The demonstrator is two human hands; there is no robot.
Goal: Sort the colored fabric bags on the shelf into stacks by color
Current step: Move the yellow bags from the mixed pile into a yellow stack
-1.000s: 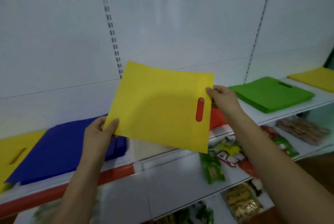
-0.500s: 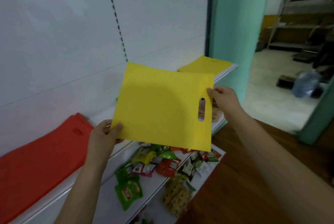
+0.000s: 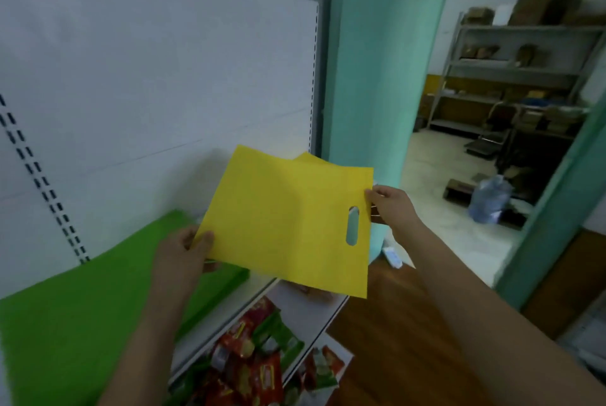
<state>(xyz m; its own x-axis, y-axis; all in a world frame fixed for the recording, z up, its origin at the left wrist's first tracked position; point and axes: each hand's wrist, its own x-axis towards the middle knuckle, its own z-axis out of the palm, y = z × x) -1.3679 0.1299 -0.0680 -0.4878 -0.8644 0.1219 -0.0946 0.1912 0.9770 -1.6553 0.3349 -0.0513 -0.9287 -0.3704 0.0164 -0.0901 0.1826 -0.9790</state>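
Here the yellow bag (image 3: 288, 225) is held flat and spread in the air above the right end of the shelf (image 3: 262, 284), tilted so that its left corner sits low and its right edge high. The left hand (image 3: 183, 251) pinches the lower left corner with the thumb on the front face; the right hand (image 3: 387, 205) pinches the upper right edge, just above the oval handle slot (image 3: 353, 225). Both hands are closed on the fabric. The bottom edge of the bag hangs past the shelf's front lip, over the lower shelf (image 3: 314, 313). A second yellow piece (image 3: 306, 156) shows just behind the top edge of the held bag, at the far right end of the shelf; how much of it lies there is hidden. To the left, a green stack (image 3: 82, 307) lies flat on the shelf, its right end passing under the left hand. Between the green stack and the shelf's end, bare white shelf surface is visible. The white back panel (image 3: 147, 77) rises behind, with slotted uprights at left and right. A teal pillar (image 3: 370, 77) stands directly beside the shelf's right end. The lower shelf carries red and green snack packets (image 3: 255, 356). Brown flooring (image 3: 393, 323) lies below the right forearm. Beyond the pillar, a doorway opens to a room with metal racking (image 3: 511, 77) and a blue-grey sack (image 3: 488, 199) on a pale floor
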